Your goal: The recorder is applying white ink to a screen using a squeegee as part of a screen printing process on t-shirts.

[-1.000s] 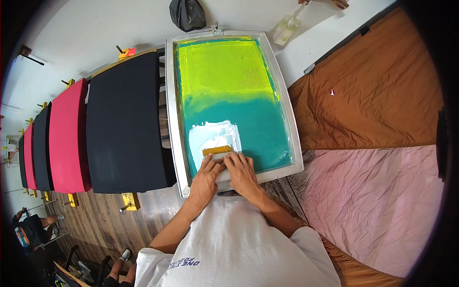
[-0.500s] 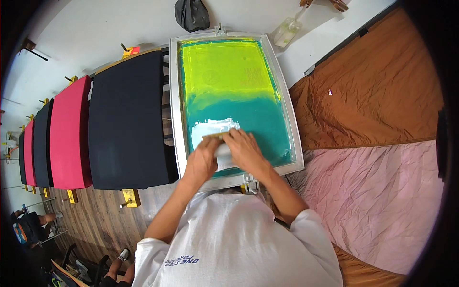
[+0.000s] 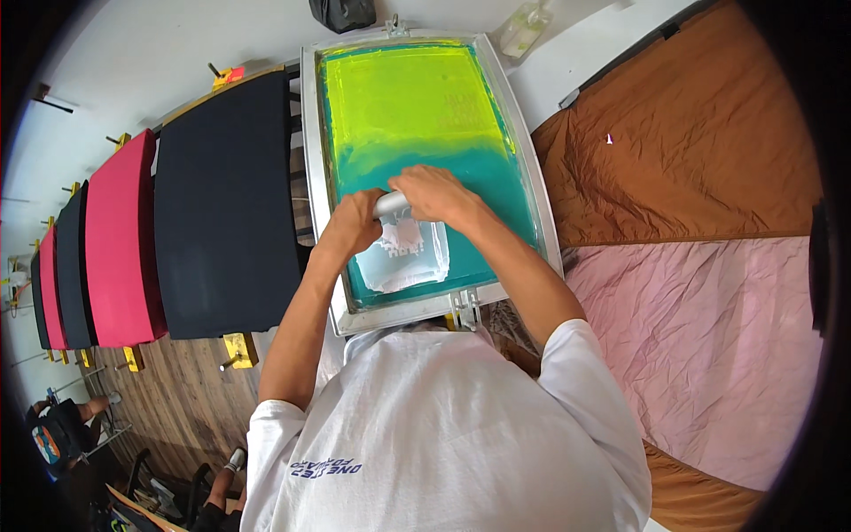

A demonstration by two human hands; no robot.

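Observation:
A screen-printing frame (image 3: 548, 213) with a silver rim lies in front of me. Its mesh is yellow-green at the far part and teal nearer me. My left hand (image 3: 356, 223) and my right hand (image 3: 433, 192) are both closed around a squeegee (image 3: 390, 205), whose grey metal handle shows between them. They hold it over the middle of the screen, and its blade is hidden. Between the squeegee and the near rim is a patch of white ink (image 3: 408, 270), thinly spread, with a paler printed-looking shape in it.
Black (image 3: 226, 213) and red (image 3: 124, 239) fabric-covered boards stand in a row to the left. Metal clamps (image 3: 464, 307) grip the frame's ends. Brown and pink cloth (image 3: 674, 346) spreads at right. A black bag (image 3: 344, 13) and clear bottle (image 3: 525, 28) lie beyond. Another person's leg (image 3: 222, 483) shows lower left.
Both hands have moved the squeegee away from me, from the near part of the screen to its middle. The white patch, partly covered before, now lies exposed behind it.

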